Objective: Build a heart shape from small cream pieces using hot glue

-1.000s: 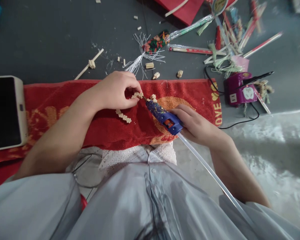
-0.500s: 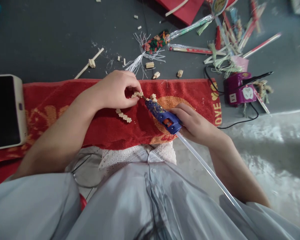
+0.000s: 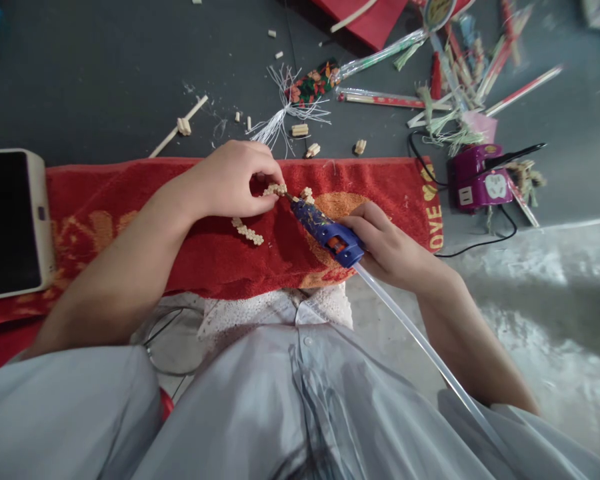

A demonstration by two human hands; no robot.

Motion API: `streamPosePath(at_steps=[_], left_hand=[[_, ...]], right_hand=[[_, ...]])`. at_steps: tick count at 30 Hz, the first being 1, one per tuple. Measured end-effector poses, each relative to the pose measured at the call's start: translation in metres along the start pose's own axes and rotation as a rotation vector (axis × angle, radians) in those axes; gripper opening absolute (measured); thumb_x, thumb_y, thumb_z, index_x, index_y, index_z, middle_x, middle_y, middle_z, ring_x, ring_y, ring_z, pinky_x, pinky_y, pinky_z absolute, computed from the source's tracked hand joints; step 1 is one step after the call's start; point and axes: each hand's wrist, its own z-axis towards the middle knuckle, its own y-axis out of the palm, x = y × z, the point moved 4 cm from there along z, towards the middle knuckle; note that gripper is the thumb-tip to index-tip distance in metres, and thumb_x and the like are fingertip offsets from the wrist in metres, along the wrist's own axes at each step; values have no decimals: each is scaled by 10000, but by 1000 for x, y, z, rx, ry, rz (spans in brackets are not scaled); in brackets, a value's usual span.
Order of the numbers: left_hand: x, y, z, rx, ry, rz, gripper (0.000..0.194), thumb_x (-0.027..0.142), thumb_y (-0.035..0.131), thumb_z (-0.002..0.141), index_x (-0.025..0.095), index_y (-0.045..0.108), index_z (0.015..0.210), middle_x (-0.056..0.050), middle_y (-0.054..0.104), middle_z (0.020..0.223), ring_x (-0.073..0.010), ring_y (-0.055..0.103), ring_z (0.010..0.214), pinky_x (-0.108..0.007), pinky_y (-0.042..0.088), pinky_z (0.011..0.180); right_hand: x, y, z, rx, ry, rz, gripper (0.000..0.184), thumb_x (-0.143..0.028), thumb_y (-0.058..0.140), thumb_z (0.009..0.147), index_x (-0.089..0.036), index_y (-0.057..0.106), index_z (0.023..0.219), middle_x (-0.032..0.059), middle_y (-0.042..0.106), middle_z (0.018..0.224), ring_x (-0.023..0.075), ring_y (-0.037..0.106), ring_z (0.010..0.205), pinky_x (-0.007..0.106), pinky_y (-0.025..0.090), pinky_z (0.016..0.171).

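Observation:
My left hand (image 3: 247, 179) pinches a small strip of pale, beaded-looking pieces (image 3: 275, 190) between thumb and fingers. My right hand (image 3: 380, 243) is wrapped round a blue hot glue gun (image 3: 325, 230), whose nozzle points up-left and meets or nearly meets that strip. A long clear glue stick (image 3: 425, 350) trails from the gun's back end. Beside the nozzle is a small pale cluster (image 3: 307, 195). Another pale strip (image 3: 247, 231) lies on the red towel (image 3: 220, 257) below my left hand.
Small bundles of pale sticks (image 3: 299, 130) and a stick with a knot-like bundle (image 3: 183, 126) lie behind the towel. A purple power socket (image 3: 480, 179) with a black cord stands at right, near wrapped sticks and tassels (image 3: 453, 137). At left lies a dark-screened device (image 3: 10, 223).
Almost nothing differs. The rear of the glue gun and my right hand have shifted very slightly; my left hand stays in place.

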Motion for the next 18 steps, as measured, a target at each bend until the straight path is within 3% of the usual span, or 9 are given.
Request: streamPosePath(at_steps=[18], left_hand=[[1, 0, 0, -5, 27, 29, 176, 295, 591, 794, 269, 742, 880, -22, 719, 898, -176, 649, 823, -312, 504, 785]], right_hand=[[0, 0, 1, 4, 4, 12, 258, -255, 446, 1004, -166, 548, 1224, 70, 510, 966, 181, 543, 824, 333, 534, 755]])
